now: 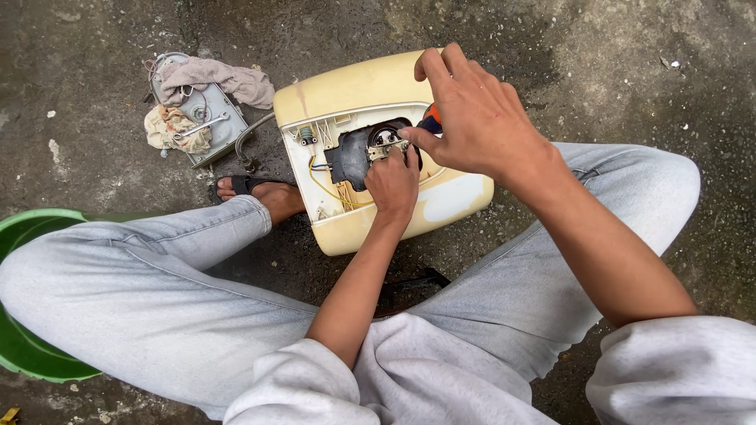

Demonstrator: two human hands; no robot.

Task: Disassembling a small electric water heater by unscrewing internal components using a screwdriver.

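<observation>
On the floor between your knees lies the cream heater [370, 86], cover already off, wiring exposed. Your left hand [392, 182] pinches the metal fitting [386, 145]; your right hand [472, 114] grips an orange-handled screwdriver [431, 120] there. Fitting not yet free.

The casing [370, 86] looks like cream plastic, smooth and a little glossy (with stains). The plate [206, 118] seems grey metal, matt. The rags [216, 77] are soft cloth. The ground [614, 63] is rough, damp concrete. The basin [24, 228] is glossy green plastic.

left hand [394, 182] – fist-closed, arm extended | right hand [472, 110] – fingers [417, 140] pinched, wrist bent
</observation>
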